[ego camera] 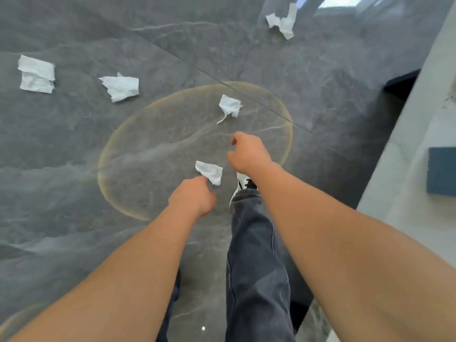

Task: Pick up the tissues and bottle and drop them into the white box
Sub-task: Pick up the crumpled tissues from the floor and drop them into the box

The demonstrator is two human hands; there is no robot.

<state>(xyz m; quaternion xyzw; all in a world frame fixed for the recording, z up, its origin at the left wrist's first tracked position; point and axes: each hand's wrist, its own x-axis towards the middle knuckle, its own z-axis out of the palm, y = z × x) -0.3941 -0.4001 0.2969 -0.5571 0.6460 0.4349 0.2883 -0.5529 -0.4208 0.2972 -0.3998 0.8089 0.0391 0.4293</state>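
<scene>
My left hand pinches a crumpled white tissue above the grey marble floor. My right hand hovers just to the right of it with curled fingers and nothing in it. A small tissue lies on the floor just beyond my right hand. Two more tissues lie at the left: a flat one and a crumpled one. Another tissue lies far off at the top right. No bottle and no white box show in this view.
A faint ring mark circles the floor beneath my hands. My leg in dark trousers and a white shoe step forward. A pale wall with a blue panel rises on the right, with a dark gap beside it.
</scene>
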